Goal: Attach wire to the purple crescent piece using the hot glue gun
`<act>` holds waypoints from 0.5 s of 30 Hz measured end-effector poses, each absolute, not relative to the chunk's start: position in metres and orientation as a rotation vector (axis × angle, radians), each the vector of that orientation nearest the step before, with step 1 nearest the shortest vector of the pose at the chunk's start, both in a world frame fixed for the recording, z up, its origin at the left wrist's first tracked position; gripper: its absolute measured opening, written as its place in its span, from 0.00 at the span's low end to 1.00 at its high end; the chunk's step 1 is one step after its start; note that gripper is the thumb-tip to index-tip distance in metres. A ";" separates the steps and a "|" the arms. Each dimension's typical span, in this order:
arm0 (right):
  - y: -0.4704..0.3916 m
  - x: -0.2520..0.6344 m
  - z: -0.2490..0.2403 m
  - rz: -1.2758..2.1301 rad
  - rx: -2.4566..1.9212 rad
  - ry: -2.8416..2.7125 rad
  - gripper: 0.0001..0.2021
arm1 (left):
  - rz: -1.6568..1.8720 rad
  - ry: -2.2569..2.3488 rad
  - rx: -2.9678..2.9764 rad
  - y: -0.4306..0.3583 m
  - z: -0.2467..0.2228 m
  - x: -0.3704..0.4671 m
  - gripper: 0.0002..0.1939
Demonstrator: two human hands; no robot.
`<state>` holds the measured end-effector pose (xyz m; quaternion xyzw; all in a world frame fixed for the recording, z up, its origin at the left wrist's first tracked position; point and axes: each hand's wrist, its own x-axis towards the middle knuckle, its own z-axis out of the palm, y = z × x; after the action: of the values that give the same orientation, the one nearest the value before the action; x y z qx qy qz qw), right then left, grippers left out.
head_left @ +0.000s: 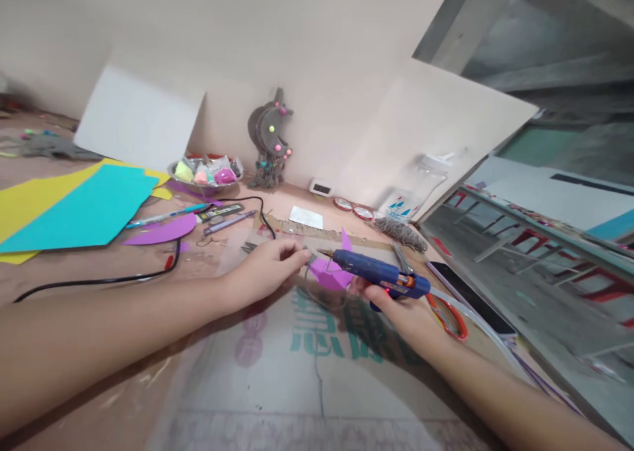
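Note:
My right hand (396,309) is wrapped round the handle of a blue glue gun (379,271), whose nozzle points left toward my left fingertips. My left hand (272,266) has its thumb and fingers pinched together close to the nozzle; what they hold is too small to make out. A purple paper piece (331,276) lies between the hands, just under the nozzle. Grey yarn (319,378) trails down over the printed plastic sheet (247,398) beneath my hands.
Blue and yellow paper (89,207), a dish of colored clay (205,177), pens and a black cable (99,282) lie left. A grey moon-shaped ornament (270,137) leans on the wall. At right are orange-handled scissors (448,317), a phone (473,298), a yarn bundle (401,233) and a plastic cup (421,187).

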<state>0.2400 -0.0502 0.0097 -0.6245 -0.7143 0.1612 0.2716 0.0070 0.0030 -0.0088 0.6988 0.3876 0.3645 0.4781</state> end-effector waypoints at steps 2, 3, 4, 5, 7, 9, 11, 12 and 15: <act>-0.052 0.239 0.009 0.466 -1.658 -1.936 0.16 | 0.885 0.963 1.721 0.004 -0.009 0.006 0.17; -0.053 0.239 0.009 0.481 -1.642 -1.935 0.15 | 0.884 0.974 1.730 0.004 -0.010 0.006 0.17; -0.053 0.239 0.008 0.494 -1.620 -1.936 0.14 | 0.888 0.981 1.738 0.005 -0.011 0.005 0.17; -0.053 0.239 0.008 0.517 -1.601 -1.934 0.14 | 0.893 0.984 1.744 0.005 -0.011 0.005 0.17; -0.053 0.238 0.008 0.593 -1.560 -1.930 0.13 | 0.899 0.977 1.742 0.006 -0.012 0.005 0.17; -0.052 0.236 0.009 0.683 -1.519 -1.951 0.13 | 0.893 0.972 1.726 0.006 -0.012 0.005 0.17; -0.050 0.235 0.009 0.705 -1.528 -1.960 0.13 | 0.887 0.971 1.702 0.006 -0.012 0.006 0.17; -0.050 0.235 0.009 0.699 -1.548 -1.958 0.13 | 0.888 0.969 1.692 0.006 -0.013 0.006 0.17; -0.048 0.237 0.006 0.676 -1.600 -1.955 0.14 | 0.902 0.958 1.670 0.007 -0.014 0.007 0.17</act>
<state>0.2371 -0.0484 0.0060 -0.5909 -0.7217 0.2496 0.2602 0.0067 0.0069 -0.0139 0.6863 0.3938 0.3709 0.4861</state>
